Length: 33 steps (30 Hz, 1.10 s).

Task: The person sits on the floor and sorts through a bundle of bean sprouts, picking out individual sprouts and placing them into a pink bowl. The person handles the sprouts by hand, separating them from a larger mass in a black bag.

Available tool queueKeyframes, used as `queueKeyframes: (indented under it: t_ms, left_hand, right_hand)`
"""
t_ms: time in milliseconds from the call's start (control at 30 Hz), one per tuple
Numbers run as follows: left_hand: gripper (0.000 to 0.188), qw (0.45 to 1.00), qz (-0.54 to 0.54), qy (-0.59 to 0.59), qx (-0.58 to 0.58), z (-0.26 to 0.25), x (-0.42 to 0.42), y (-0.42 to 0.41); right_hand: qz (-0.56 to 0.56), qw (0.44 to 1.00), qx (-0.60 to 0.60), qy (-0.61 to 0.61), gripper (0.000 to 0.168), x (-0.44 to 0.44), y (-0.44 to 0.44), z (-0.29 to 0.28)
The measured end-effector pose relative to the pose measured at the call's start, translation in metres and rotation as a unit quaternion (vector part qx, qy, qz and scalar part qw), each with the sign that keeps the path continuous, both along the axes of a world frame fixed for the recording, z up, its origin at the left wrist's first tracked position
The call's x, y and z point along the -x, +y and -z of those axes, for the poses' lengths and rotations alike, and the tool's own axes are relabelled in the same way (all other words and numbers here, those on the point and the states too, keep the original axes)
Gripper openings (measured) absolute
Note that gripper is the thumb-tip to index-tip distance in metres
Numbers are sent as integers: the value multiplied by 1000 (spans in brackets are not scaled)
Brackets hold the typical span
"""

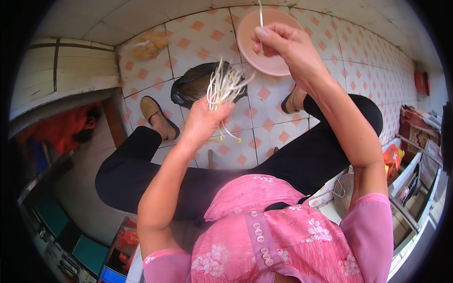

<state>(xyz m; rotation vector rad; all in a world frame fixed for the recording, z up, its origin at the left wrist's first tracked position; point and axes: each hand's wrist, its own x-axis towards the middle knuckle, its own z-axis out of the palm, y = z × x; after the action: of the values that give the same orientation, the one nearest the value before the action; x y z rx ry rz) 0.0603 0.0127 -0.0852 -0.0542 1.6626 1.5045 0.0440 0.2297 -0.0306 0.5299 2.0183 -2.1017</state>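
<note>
My left hand (208,118) grips a bunch of bean sprouts (226,86), their white stems fanning upward and a few yellow heads hanging below. A single bean sprout (261,17) is pinched in my right hand (283,42), its yellow head pointing down. That hand is above a pink plastic basin (247,46) on the floor, partly covering it. Under and behind the bunch lies an open black plastic bag (180,97) with thin, pale brownish strands inside; I cannot tell exactly what they are.
The tiled floor (265,141) has a small yellow scrap between my feet. A clear bag of yellowish items (150,46) lies by the far wall. Left is a doorway with red cloth (63,127). On the right, a metal rack (407,208) holds bags, near a metal pot (345,196).
</note>
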Motion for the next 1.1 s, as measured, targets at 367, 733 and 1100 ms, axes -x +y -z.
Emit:
queueKeyframes:
  t_ms: [367,733,1100]
  left_hand:
    - [25,959,-186,-130,-169,10,8,9]
    - [16,979,-175,-81,-65,7,1,12]
    - [19,986,-118,73,-97,22,-14,23]
  right_hand:
    - [-218,961,-168,21,16,-41,-51,27]
    - [-252,849,-418,203,11,-30,-39,11]
    - [-247,822,-424,290,11,-29,-59,37]
